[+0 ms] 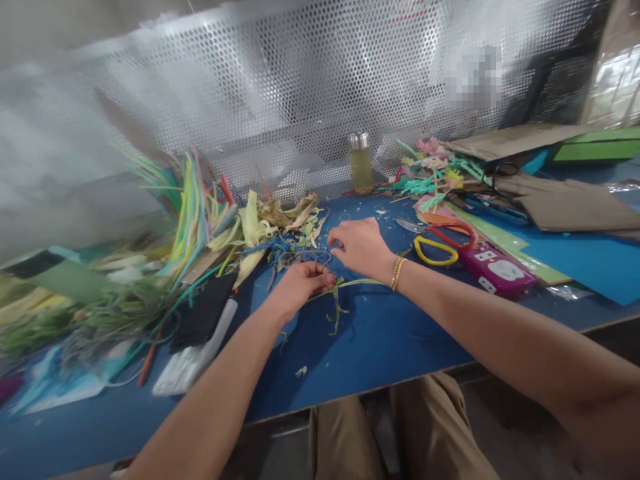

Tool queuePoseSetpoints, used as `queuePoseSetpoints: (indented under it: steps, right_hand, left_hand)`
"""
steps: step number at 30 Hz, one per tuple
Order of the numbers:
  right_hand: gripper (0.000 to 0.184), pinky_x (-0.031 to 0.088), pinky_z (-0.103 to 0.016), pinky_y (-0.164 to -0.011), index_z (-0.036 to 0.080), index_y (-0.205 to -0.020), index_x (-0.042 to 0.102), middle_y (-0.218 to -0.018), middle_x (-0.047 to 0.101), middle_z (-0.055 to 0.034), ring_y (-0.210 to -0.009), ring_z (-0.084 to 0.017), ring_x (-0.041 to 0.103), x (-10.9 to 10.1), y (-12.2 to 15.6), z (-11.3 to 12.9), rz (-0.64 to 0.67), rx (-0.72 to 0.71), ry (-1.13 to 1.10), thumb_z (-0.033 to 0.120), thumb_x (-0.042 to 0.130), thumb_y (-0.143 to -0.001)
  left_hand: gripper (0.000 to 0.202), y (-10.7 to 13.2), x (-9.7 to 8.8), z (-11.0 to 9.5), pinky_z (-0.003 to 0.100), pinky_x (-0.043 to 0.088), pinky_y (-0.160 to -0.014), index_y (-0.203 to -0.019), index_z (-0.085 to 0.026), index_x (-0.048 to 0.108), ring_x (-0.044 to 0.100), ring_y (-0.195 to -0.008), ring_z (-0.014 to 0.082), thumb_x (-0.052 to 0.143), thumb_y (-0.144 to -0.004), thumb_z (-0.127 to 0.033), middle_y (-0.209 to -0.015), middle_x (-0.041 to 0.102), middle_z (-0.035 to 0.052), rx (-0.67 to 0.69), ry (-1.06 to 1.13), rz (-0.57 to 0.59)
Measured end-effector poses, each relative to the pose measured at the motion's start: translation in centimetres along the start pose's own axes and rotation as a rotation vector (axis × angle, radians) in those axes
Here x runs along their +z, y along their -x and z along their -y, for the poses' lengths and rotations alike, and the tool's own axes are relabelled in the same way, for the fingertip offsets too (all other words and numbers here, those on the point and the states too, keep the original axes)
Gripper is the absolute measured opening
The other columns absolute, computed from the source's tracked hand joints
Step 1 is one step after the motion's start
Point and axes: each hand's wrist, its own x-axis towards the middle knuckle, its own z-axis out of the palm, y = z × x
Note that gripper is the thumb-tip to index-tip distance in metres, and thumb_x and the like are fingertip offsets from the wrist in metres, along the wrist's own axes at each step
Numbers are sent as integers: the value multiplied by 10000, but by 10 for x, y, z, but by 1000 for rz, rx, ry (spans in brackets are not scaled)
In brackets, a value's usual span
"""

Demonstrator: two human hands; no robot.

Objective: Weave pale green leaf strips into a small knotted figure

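Observation:
My left hand (306, 283) is closed in a pinch on a thin green plant stem (357, 282). Ragged leafy shreds (338, 310) dangle from the stem just right of those fingertips, and its far end passes under my right wrist. Slightly above and to the right is my right hand (363, 247), its fingers curled and a gap showing between thumb and forefinger; I see nothing held there. Beyond both hands lie a tangle of blue strands (285, 250) and dry, pale corn husks (255, 227).
Scissors with red and yellow handles (436, 252) lie right of my hands, beside a purple power strip (500, 270). A bottle of yellowish liquid (360, 167) stands at the perforated metal screen (320, 87). Leftward are coloured pipe cleaners (187, 213) and a black pouch (207, 310).

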Motion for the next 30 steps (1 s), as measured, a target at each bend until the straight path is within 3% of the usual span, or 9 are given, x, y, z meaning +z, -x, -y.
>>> queuePoseSetpoints:
  steps: [3,6,9,17,24,30]
  right_hand:
    - [133,275,-370,-853,210,-897,701,-933,697,-45,-939,-215,587,-5,0,-3,3,15,33,268,604,-828]
    - [162,295,-341,-813,218,-785,722,-862,710,-16,-887,-195,602,-14,1,-5,161,1,-51,339,620,-819]
    - [147,307,-308,-777,223,-793,744,-877,720,-6,-856,-172,610,-19,3,-3,258,-47,-112,319,633,-789]
    - [157,285,-321,-793,207,-766,737,-847,716,-4,-820,-162,603,-8,6,6,235,-107,-99,239,584,-758]
    - [156,260,-338,-789,198,-756,724,-852,710,-24,-828,-174,589,-9,7,8,228,-131,-50,254,579,-758]
    - [140,245,-352,-806,199,-737,718,-851,709,-19,-829,-174,587,-9,11,14,237,-182,-46,250,588,-749]
  left_hand:
    - [343,-1,-1,1,260,489,-699,-703,-160,627,592,-642,107,863,-574,-372,-682,649,2,-9,53,-12]
    - [343,-2,-2,1,240,478,-691,-697,-148,621,579,-634,90,869,-573,-350,-687,648,2,-8,102,-14]
    - [342,-2,-4,1,228,467,-682,-698,-144,620,576,-638,85,871,-572,-341,-691,646,2,-8,116,-13]
    - [355,-1,-1,0,242,453,-675,-723,-161,589,568,-635,92,848,-587,-363,-681,612,-21,14,58,-25]
    - [326,4,3,-5,213,370,-545,-734,-180,548,537,-579,95,800,-639,-363,-631,610,-22,35,-26,-27]
    - [352,-1,-3,0,242,467,-662,-671,-164,557,604,-640,105,860,-547,-292,-657,643,-2,-23,155,-38]
